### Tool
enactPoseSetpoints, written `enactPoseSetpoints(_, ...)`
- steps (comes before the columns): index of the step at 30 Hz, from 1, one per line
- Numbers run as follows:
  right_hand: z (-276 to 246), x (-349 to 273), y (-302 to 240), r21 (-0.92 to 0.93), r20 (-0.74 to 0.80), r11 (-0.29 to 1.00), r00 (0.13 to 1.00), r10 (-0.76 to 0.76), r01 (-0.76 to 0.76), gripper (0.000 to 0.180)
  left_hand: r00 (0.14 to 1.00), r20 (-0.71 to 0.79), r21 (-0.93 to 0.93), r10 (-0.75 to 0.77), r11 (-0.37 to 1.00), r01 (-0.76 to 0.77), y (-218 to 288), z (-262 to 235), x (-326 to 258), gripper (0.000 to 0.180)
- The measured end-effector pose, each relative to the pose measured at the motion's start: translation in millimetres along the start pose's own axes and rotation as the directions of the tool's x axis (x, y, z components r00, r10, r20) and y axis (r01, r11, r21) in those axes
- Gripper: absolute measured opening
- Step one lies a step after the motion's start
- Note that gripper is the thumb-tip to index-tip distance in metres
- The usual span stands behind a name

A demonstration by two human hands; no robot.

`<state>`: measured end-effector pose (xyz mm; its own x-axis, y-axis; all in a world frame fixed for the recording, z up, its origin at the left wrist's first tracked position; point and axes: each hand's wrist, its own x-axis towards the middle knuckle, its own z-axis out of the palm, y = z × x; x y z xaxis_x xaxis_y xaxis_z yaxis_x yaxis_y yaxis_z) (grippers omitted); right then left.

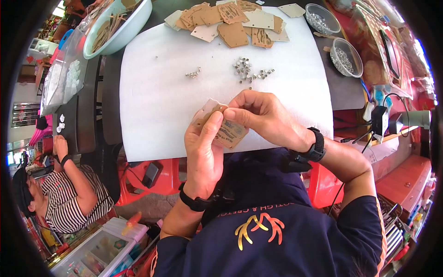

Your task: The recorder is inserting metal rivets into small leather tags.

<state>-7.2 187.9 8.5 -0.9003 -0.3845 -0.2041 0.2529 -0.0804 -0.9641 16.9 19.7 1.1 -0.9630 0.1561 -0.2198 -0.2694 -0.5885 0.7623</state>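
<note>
My left hand [205, 147] is closed round a thin brown printed patch [231, 133] with small holes, its thumb lying flat on the face. A pale piece [207, 107] shows behind the patch's upper left edge. At the upper edge, thumb and forefinger of my right hand [260, 113] pinch the patch near a corner. Whether a small part sits between those fingertips is hidden. Beyond my hands on the white foam sheet [157, 106] lie a loose cluster of small silver metal caps [247, 69] and a smaller group of tiny metal pieces [194, 73].
Brown and pale patches [233, 34] are heaped at the sheet's far edge. Two clear tubs [359, 71] of small metal parts stand at far right. A pale blue basin [146, 14] is at far left. A person [76, 194] in a striped shirt sits at left.
</note>
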Motion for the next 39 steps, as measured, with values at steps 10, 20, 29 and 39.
enactPoseSetpoints(10, -83, 27, -46, -0.697, -0.138, 0.688, 0.904, -0.404, 0.201, 0.018, 1.0, -0.023, -0.022, 0.009, 1.0, -0.01, 11, -13, 4, 0.019)
enactPoseSetpoints(20, -117, 25, -44, -0.96, 0.058, 0.244, 0.953, -0.298, 0.135, 0.011, 1.0, 0.012, -0.048, -0.029, 0.998, 0.029, 8, -20, 11, 0.017)
enactPoseSetpoints(29, -113, 22, -33, -0.968, 0.151, 0.132, 0.915, -0.374, 0.213, 0.011, 0.999, 0.017, -0.025, -0.032, 0.999, 0.033, 10, -15, 9, 0.017)
enactPoseSetpoints(39, -112, 5, -37, -0.982, 0.171, 0.013, 0.921, -0.349, 0.187, 0.011, 0.999, -0.011, 0.014, -0.043, 0.999, 0.044, 11, -11, 10, 0.018)
